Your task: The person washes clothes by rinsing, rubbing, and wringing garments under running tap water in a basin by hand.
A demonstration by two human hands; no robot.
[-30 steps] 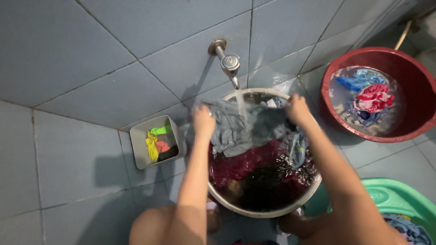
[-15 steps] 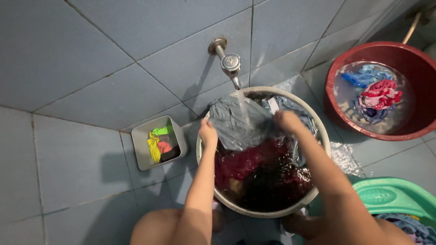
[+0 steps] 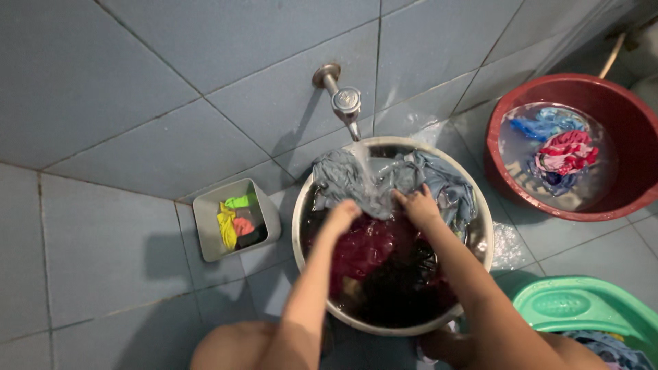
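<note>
A round metal basin (image 3: 299,218) stands on the tiled floor under a running wall tap (image 3: 343,100). It holds water with a dark red cloth (image 3: 367,248) and dark clothes. A grey-blue garment (image 3: 384,181) lies bunched at the far side under the water stream. My left hand (image 3: 341,215) and my right hand (image 3: 417,205) both grip this garment near its middle, close together, pressing it down into the basin.
A small grey square tub (image 3: 203,226) with yellow, green and red cloths sits to the left. A red basin (image 3: 617,96) with soaking clothes is at the right. A green plastic tub (image 3: 589,308) lies at the lower right. My knees show at the bottom edge.
The garment was spread wide between my raised hands under the tap. My hands have come together and lowered, bunching it into the basin.
</note>
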